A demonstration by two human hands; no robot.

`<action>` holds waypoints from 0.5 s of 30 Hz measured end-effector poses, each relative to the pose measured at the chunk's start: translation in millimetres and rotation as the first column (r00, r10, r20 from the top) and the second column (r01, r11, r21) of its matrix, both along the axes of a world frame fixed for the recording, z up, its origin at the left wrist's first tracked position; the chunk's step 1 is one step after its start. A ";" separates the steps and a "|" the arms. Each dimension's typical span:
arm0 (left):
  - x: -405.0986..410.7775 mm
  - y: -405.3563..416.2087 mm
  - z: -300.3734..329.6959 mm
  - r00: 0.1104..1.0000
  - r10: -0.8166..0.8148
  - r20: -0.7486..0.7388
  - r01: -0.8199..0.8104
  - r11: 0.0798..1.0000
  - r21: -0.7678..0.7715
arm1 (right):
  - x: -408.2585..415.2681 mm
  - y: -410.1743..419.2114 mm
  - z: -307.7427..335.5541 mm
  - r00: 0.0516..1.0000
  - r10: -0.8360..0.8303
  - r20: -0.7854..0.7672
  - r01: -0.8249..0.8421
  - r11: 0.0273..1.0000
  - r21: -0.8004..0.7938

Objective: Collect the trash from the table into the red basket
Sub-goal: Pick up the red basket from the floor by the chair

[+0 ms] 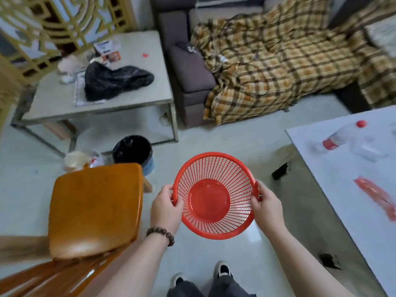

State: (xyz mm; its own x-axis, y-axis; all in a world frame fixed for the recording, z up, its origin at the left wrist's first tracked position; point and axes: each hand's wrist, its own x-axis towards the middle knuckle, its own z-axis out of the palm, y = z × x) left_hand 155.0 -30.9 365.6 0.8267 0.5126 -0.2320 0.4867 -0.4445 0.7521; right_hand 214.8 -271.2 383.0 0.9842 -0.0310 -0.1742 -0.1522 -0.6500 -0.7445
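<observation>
I hold the round red basket [214,181] in front of me above the floor, tilted so its bare inside faces me. My left hand [166,207] grips its left rim and my right hand [266,207] grips its right rim. The white table [334,181] stands at the right. On it lie a clear plastic bottle [340,137] with a red label and red cap, a clear plastic wrapper [370,150] beside it, and a red wrapper [376,195] nearer to me.
An orange wooden chair [94,209] stands at my left. Behind it are a black-lined bin [134,150] and a low grey coffee table [111,97] bearing a black bag. A sofa with a plaid blanket [278,61] fills the back. My shoes [222,270] show below.
</observation>
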 end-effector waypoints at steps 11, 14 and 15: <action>107.7 -71.3 17.4 0.930 -0.366 0.031 0.365 0.930 0.044 | 1.5 -78.5 14.4 0.941 -0.339 0.010 0.338 0.940 0.051; 147.9 -103.2 13.8 0.899 -0.436 0.026 0.435 0.899 0.041 | 26.3 -108.0 6.9 0.918 -0.396 0.002 0.396 0.917 0.042; 163.9 -114.1 12.4 0.889 -0.458 0.025 0.456 0.889 0.051 | 37.7 -117.8 4.6 0.910 -0.414 0.002 0.413 0.910 0.042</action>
State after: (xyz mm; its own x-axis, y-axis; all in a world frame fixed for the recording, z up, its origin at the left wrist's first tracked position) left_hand 318.9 -145.0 378.0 0.9791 0.0850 -0.1846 0.1955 -0.6428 0.7407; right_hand 252.5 -389.0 387.6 0.8865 -0.4290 -0.1732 -0.3930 -0.5006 -0.7713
